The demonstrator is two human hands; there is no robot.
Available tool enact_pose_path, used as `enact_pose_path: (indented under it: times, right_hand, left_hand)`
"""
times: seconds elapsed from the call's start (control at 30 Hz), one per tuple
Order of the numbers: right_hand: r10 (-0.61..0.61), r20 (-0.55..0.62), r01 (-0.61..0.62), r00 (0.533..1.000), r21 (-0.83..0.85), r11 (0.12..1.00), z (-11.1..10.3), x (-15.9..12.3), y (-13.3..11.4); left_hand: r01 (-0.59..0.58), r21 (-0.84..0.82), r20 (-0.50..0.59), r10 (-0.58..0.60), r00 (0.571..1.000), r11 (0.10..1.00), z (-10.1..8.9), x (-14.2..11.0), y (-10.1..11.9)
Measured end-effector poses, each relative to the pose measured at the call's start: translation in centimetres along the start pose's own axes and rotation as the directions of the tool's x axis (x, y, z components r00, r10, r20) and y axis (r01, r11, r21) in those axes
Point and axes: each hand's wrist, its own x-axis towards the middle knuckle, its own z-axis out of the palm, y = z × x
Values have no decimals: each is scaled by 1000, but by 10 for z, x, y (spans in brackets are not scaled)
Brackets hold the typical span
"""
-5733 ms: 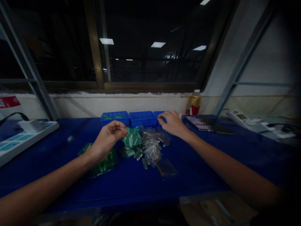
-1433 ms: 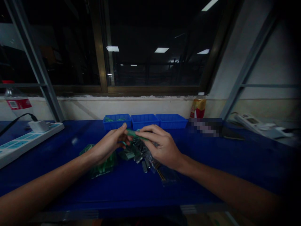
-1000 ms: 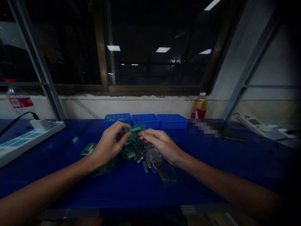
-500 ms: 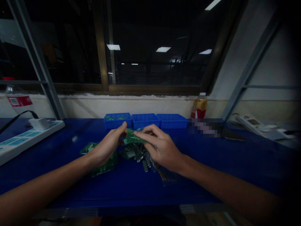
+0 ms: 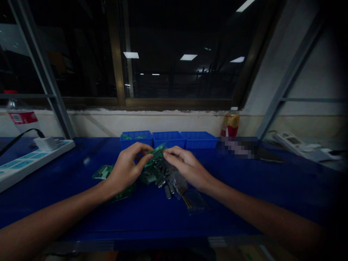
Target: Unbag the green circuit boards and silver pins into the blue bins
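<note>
The green bag (image 5: 159, 149) is thin, see-through plastic film with a slight shine, the clear bag (image 5: 197, 201) is glossy and creased, and the small pieces (image 5: 168, 192) look like smooth metal with a dull gleam. Smooth moulded plastic makes up the bins (image 5: 169, 139) and the power strip (image 5: 27, 159), above a smooth table (image 5: 163, 221) with a soft sheen. The window (image 5: 176, 83) is glossy glass, the sill (image 5: 146, 110) rough and flaking.
</note>
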Motion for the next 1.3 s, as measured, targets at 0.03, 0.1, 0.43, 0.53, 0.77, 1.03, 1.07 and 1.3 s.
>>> enact_pose_path:
  times: [0.03,0.1,0.43,0.53,0.77,1.03,1.07,1.3]
  right_hand:
    - [72,21,-74,997,102,992,1,1,0]
    - [164,51,-172,985,270,947,2,2,0]
    - [-49,-78,52,996,32,998,-1,2,7]
    - [-341,-71,311,937,-270,911,-4,-1,7]
    - [-458,5,431,889,-345,834,-2,-5,3]
    - [94,58,-103,994,170,980,4,1,0]
    - [131,89,-149,987,245,958,6,1,0]
    - [-3,-8,3,1000,32,999,5,1,7]
  left_hand:
    - [-81,72,25,79,997,994,0,-2,1]
    - [-220,155,96,207,974,963,2,-6,2]
    - [96,-94,160,-80,984,991,3,-1,7]
    - [437,-455,234,-369,900,776,3,3,7]
    - [445,-558,228,-386,894,701,6,4,0]
    - [-178,112,30,176,984,978,2,-3,3]
    - [-235,147,57,229,972,961,3,-4,4]
    - [-54,39,104,50,993,998,5,-2,9]
